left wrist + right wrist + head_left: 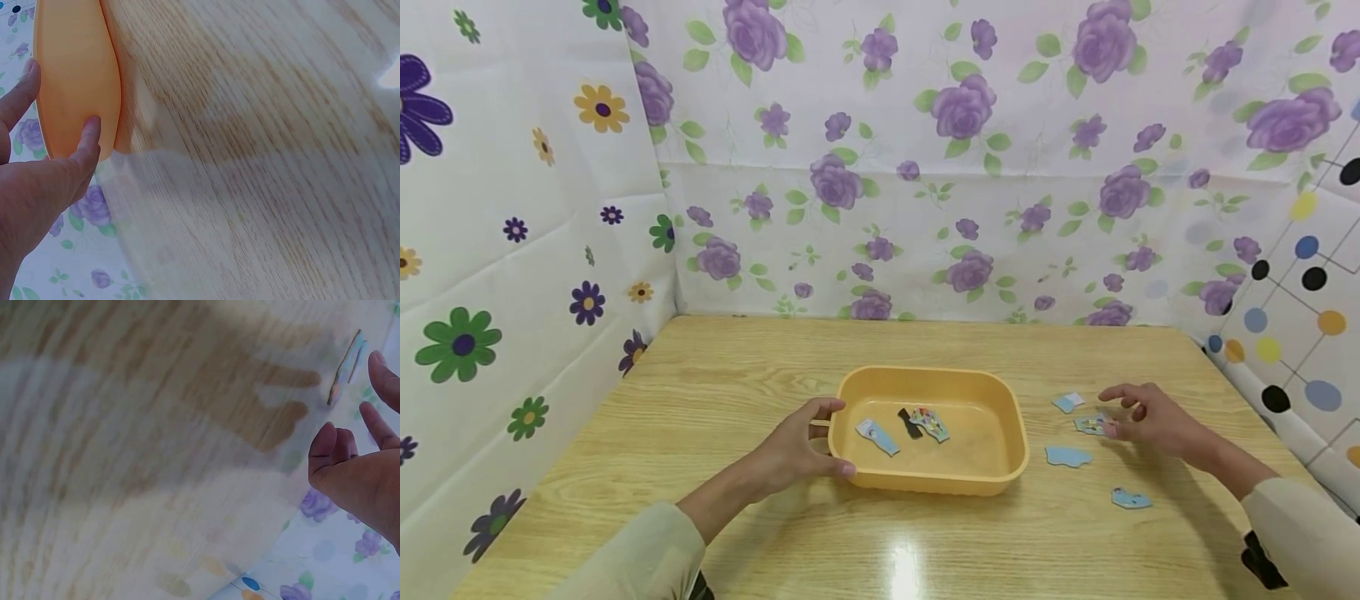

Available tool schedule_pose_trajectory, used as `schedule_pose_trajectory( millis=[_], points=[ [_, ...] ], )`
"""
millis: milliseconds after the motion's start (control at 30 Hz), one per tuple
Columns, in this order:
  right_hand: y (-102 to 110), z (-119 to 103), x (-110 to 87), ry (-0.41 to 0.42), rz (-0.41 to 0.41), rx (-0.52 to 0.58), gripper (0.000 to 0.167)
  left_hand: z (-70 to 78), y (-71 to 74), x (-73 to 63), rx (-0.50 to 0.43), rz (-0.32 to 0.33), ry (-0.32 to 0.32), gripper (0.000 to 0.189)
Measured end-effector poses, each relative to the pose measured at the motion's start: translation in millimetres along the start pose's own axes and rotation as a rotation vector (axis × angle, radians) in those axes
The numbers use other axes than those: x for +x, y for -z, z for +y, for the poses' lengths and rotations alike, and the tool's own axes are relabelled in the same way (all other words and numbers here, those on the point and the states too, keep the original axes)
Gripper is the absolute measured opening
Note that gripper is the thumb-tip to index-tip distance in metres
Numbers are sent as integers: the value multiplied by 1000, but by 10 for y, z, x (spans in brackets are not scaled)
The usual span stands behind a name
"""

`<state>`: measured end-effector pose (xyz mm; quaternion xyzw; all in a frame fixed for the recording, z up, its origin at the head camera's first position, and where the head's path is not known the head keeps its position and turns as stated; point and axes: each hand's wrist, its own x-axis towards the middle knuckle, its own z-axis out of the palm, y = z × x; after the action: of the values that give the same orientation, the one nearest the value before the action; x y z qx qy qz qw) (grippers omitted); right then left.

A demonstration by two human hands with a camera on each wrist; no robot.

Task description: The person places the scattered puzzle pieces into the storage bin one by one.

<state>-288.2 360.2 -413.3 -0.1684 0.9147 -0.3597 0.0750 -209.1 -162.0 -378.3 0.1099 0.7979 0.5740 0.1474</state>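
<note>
My left hand [793, 450] grips the left end of a yellow-orange plastic tray [940, 482], thumb at the near rim and fingers at the left edge. In the left wrist view, its thumb and a finger lie against the tray wall [78, 75]. My right hand [1157, 423] hovers with parted fingers and nothing held. Its thumb overlaps a colourful flat puzzle piece [1088, 425] on the table. In the right wrist view, a gap shows between the fingertips [378, 359] and a thin piece [345, 369]. Inside the tray lie a blue-white piece [877, 436], a multicoloured piece [931, 423] and a dark piece [910, 423].
Right of the tray, other pieces lie on the wood-grain table [760, 367]: a blue-white one [1067, 402], a plain light blue one [1067, 456] and a blue patterned one [1131, 498]. Floral sheets [880, 208] enclose the back and sides.
</note>
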Motion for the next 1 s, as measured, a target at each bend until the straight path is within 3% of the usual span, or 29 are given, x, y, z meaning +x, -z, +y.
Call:
schedule_pose_trajectory(
  millis=[333,1000],
  points=[
    [-118,102,-34,32,58,-47,55,-6,-3,3,-1,2,4,93],
    [-213,190,-24,117,225,-147,30,-6,-5,4,8,10,11,93]
  ],
)
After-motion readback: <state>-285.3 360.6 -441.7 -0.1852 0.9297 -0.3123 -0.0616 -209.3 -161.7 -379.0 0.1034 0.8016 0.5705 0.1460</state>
